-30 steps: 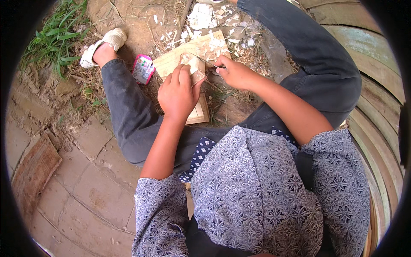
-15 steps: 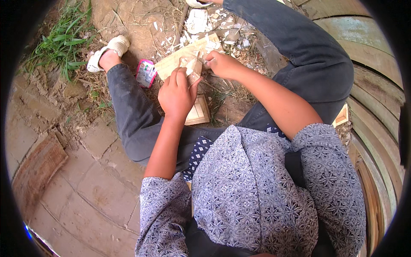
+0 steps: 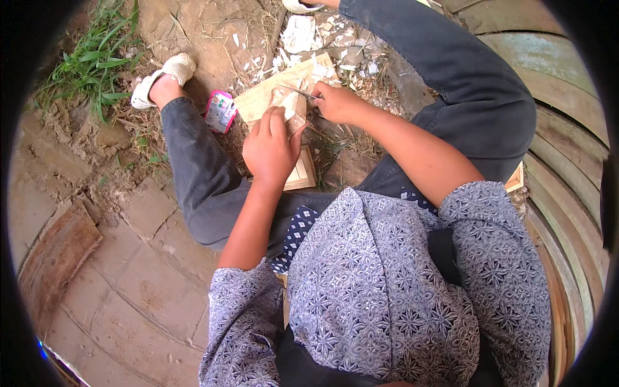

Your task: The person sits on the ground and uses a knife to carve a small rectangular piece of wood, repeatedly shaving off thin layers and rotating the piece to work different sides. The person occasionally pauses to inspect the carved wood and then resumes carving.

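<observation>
The person sits on the ground with both knees spread, and the work lies between them on a pale wooden board (image 3: 267, 97). The left hand (image 3: 271, 147) is curled around a small piece of pale wood (image 3: 291, 106), pressing it down on the board's near edge. The right hand (image 3: 336, 103) is clenched on a thin carving tool (image 3: 298, 92), whose metal tip reaches left onto the top of that piece. Just left of the board lies one pink packet (image 3: 220, 111), touching the dark trouser leg. Beyond the board, white chips and shavings (image 3: 303, 35) are scattered over the dirt, too many to count. Nearer the person than the board, one square framed wooden panel (image 3: 303, 173) lies partly under the left wrist, which hides most of it. One white shoe (image 3: 161, 77) shows far left of the board, next to a patch of grass (image 3: 90, 71). Curved planks (image 3: 567, 142) run along the right.
</observation>
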Available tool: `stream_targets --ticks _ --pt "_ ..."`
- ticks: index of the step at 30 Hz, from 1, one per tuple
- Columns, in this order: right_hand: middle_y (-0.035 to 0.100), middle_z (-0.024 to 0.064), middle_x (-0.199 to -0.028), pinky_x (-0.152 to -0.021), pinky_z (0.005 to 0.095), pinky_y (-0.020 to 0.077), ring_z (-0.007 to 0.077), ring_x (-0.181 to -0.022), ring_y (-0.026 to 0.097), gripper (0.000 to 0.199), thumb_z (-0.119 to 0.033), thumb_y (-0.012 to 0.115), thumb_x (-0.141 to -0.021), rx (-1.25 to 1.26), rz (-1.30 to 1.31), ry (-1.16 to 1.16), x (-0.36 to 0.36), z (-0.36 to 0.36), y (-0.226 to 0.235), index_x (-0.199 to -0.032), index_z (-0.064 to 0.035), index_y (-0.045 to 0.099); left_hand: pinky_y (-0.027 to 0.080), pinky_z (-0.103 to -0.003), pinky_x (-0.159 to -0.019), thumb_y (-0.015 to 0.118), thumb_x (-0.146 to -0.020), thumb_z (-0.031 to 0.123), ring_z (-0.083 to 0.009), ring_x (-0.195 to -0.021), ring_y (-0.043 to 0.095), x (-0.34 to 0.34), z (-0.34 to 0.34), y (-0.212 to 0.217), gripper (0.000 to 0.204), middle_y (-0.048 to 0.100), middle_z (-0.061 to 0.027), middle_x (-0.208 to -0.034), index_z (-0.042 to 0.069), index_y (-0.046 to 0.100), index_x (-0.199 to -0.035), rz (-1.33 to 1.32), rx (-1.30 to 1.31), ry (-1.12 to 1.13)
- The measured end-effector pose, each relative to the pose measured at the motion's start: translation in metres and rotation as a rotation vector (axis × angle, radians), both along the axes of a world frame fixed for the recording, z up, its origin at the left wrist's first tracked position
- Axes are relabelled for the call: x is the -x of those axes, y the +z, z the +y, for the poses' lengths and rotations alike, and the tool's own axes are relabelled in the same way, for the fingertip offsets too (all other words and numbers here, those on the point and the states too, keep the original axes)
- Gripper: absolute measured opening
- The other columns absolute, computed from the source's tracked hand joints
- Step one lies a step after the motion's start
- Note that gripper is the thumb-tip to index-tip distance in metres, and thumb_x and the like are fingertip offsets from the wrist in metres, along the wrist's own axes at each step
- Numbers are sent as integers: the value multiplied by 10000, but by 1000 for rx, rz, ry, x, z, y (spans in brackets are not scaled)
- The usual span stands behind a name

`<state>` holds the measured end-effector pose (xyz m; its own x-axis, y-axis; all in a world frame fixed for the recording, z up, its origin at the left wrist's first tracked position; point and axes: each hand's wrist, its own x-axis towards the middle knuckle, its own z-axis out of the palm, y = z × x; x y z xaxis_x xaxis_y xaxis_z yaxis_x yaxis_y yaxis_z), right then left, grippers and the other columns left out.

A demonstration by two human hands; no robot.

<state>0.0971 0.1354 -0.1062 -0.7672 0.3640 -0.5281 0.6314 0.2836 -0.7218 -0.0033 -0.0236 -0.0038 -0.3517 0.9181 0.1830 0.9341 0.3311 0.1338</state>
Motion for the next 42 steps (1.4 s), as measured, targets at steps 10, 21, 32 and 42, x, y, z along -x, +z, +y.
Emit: stream_targets --ticks 10,21,32,42 --pt "698 213 -1021 -854 469 509 380 -972 684 289 -280 575 -1017 76 36 -34 -24 -4 32 -1254 -116 569 567 -386 -729 812 -800 355 -293 -914 704 -3 -7 -5 499 700 -102 -1134 62 601 -1146 -3 -12 28" --pt "719 141 -1068 -842 403 523 258 -927 692 294 -287 571 -1015 235 -118 -106 -14 19 37 -1251 -116 612 550 -380 -791 787 -783 292 -259 -967 680 6 -9 7 494 679 -73 -1203 86 607 -1194 19 3 -30" --pt "708 185 -981 -803 427 516 336 -921 692 247 -275 586 -1005 44 16 14 -27 7 46 -1188 -111 609 545 -331 -800 748 -746 264 -188 -931 651 14 -17 1 447 671 -13 -1171 110 634 -1150 25 -17 -70" --pt "710 208 -1027 -834 444 522 389 -965 683 249 -268 592 -1004 -127 -62 116 21 20 28 -1189 -103 601 554 -317 -782 746 -719 177 -180 -906 677 13 -16 -3 438 692 -14 -1157 108 650 -1141 49 -85 -62"
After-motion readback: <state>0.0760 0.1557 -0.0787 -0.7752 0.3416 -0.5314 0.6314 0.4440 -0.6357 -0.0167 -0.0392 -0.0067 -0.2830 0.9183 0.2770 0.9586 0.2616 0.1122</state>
